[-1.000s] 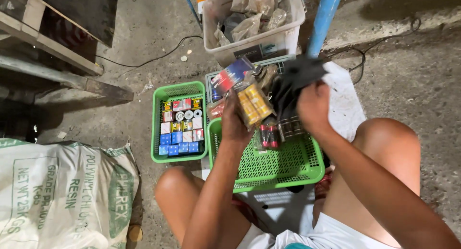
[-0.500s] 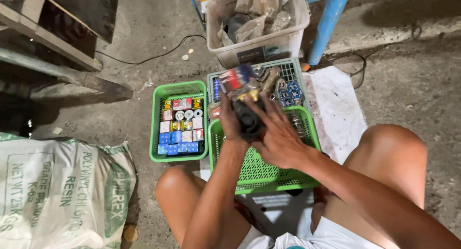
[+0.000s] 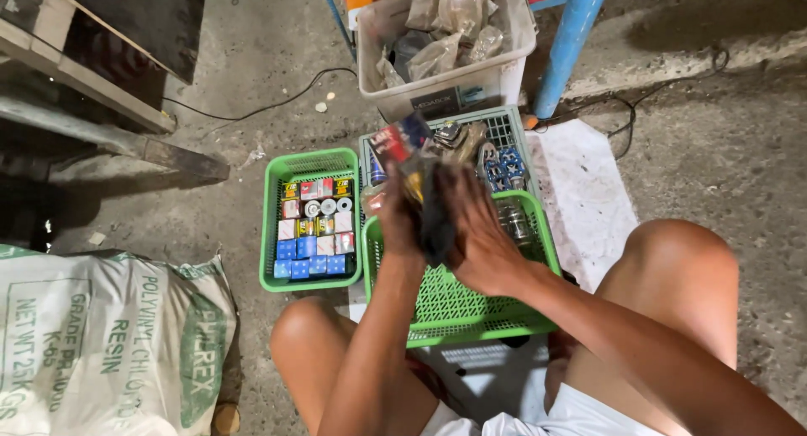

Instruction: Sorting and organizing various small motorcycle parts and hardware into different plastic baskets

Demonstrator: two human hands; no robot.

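Change: half a second back the dark cloth was a small wad between both hands; 1 second back the right hand held it high over the grey crate. Now it hangs lower, drawn down over the near green basket.
Left hand [image 3: 395,221]: fingers clenched around a bundle of flat packets [image 3: 402,142], red and blue at the top, yellow lower down, held upright above the baskets.
Right hand [image 3: 481,234]: pressed against the dark cloth [image 3: 435,221], fingers spread over it and grasping it against the bundle.
Cloth: limp, matte, nearly black, sitting between the 2 hands and over the near basket's far rim.
Near green basket [image 3: 458,306]: plastic lattice floor, mostly bare; a clear glass jar [image 3: 511,221] lies in its right far corner.
Left green basket [image 3: 309,221]: same green plastic, packed with small boxes [image 3: 315,234] in neat rows, blue ones along the near edge, red, white and yellow behind.
Grey crate [image 3: 504,133]: mesh-walled, holding blue and white small parts and some metal pieces.
White tub [image 3: 445,66]: smooth plastic, stuffed with crinkled clear bags.
Ground: rough concrete; a woven white sack [image 3: 109,343] lies at the left.
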